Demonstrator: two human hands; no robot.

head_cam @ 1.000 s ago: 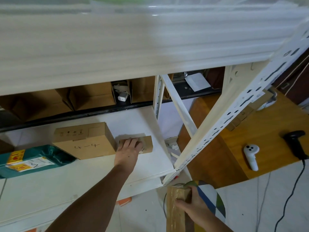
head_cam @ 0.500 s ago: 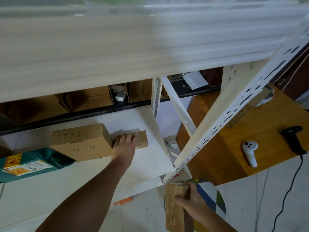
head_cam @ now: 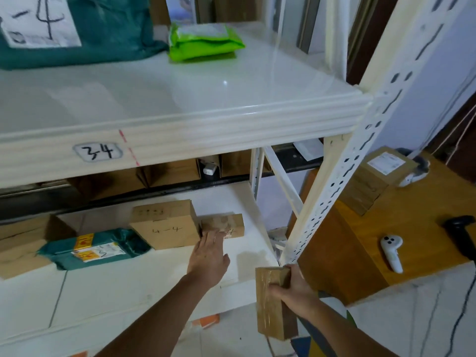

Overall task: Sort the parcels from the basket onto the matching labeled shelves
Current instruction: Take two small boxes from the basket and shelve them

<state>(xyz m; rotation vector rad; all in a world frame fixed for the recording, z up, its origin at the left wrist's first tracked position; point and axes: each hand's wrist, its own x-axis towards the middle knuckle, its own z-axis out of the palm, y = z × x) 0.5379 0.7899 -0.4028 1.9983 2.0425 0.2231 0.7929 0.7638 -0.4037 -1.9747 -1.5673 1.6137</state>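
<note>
A small taped cardboard parcel (head_cam: 226,224) lies on the lower white shelf (head_cam: 144,276), right beside a larger box marked 4-4 (head_cam: 167,228). My left hand (head_cam: 208,256) reaches in over that shelf with straight fingers, its fingertips at the small parcel's near edge. My right hand (head_cam: 296,287) grips a taller brown taped parcel (head_cam: 273,310) below the shelf's right corner. The shelf above carries a label reading 3-4 (head_cam: 99,152).
On the lower shelf also lie a teal mailer bag (head_cam: 95,249) and a brown box at the left. The upper shelf holds a teal bag marked with a 4 and a green packet (head_cam: 203,42). A slotted white post (head_cam: 360,140) stands at the right; beyond it a wooden table (head_cam: 425,228) holds boxes, a white controller and a scanner.
The view has tilted up, so the upper shelf and its 3-4 label show. My left hand has drawn back off the small parcel to its near edge. My right hand keeps its parcel.
</note>
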